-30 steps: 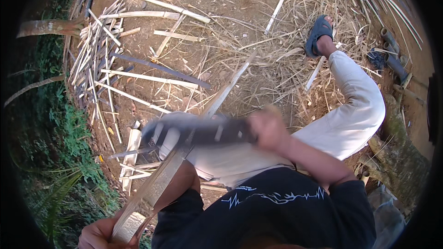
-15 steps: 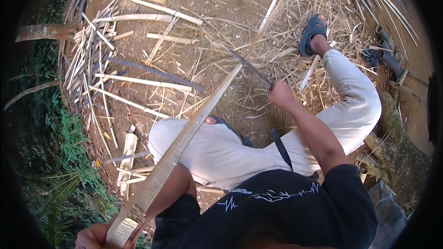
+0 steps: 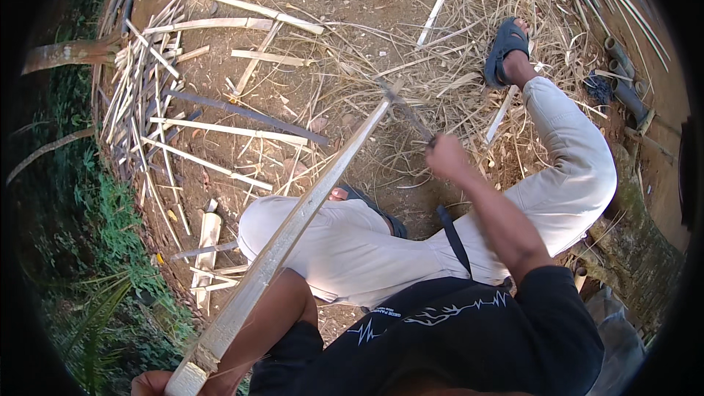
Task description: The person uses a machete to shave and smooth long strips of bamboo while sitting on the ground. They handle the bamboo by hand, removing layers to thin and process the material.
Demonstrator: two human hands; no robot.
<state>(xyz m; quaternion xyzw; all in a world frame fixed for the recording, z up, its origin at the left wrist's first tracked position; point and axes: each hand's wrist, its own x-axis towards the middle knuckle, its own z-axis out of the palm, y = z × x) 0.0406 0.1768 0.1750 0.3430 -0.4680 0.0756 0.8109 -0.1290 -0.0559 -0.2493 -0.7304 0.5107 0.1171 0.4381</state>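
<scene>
Brown earth (image 3: 345,0) makes the ground, with green plants (image 3: 110,227) along the left edge and shavings (image 3: 458,95), too many to count, at the upper right of the frame. I count two sandals (image 3: 500,51), one knife (image 3: 419,126) and one long pale slat (image 3: 290,238), running from lower left to upper centre. The left hand (image 3: 152,383), partly cut off, grips its near end; the right hand (image 3: 449,158) is closed on the knife's handle, blade at the far end.

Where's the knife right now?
In the head view, the knife is just above and right of centre, held in the right hand, its blade by the far end of the pale strip.
</scene>
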